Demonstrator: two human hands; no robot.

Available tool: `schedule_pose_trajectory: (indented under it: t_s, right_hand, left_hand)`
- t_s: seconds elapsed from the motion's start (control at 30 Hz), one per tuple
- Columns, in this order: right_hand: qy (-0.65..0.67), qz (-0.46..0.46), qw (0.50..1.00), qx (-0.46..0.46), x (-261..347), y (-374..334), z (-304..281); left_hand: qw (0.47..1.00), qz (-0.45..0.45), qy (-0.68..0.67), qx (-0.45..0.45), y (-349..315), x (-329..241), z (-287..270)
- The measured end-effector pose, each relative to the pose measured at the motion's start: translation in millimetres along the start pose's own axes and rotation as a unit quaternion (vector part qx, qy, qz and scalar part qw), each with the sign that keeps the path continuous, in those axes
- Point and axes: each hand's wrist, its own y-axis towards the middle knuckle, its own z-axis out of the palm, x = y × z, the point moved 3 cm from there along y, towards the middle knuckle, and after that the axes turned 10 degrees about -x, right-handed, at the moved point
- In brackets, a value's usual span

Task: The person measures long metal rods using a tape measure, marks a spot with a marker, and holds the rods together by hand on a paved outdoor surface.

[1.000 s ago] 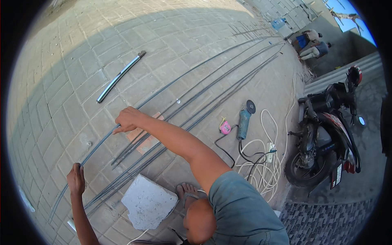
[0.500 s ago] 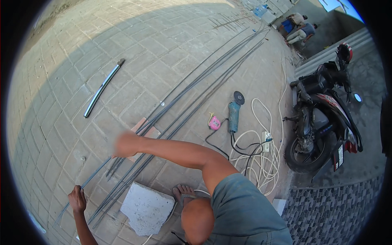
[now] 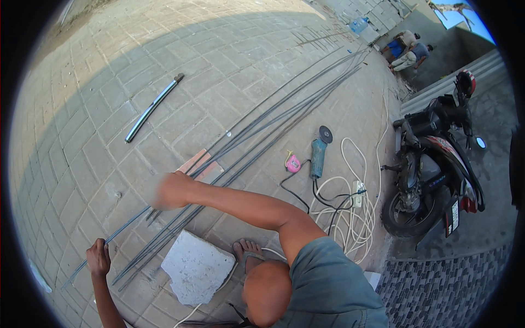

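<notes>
Several long, thin steel rods [image 3: 284, 116] lie in a loose bundle slanting across the paving. My left hand [image 3: 98, 257], at the lower left, is closed around one rod [image 3: 124, 226] near its near end. Farther up that rod, my right hand [image 3: 175, 191] is over the bundle, its arm reaching across from the right. Its fingers are blurred and hidden, so its grip cannot be made out. Just beyond it, a reddish flat tile or brick piece [image 3: 209, 174] lies under the rods. A rough pale concrete slab [image 3: 197, 268] sits between the rods and my foot [image 3: 248, 247].
A teal angle grinder [image 3: 318, 158] and a pink tape measure [image 3: 293, 163] lie right of the rods. Coiled white cable [image 3: 353, 232] with a power strip [image 3: 357, 194] is beside them. A curved shiny tube [image 3: 153, 109] lies left. A motorcycle [image 3: 432, 158] stands right; two people [image 3: 407, 50] bend far off.
The view has shifted slightly. My left hand and the near end of its rod are a little farther left against the paving. My right hand stays over the bundle.
</notes>
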Motion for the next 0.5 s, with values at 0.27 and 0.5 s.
schedule_pose_trajectory:
  t_s: [0.27, 0.5]
  right_hand:
    - [0.014, 0.037, 0.999, -0.019, -42, -1, 14]
    - [-0.017, 0.025, 0.999, 0.017, -59, -6, 22]
  left_hand:
    - [1.0, 0.029, 0.003, -0.001, 31, -24, 4]
    - [1.0, -0.003, -0.017, 0.0, 0, -68, 16]
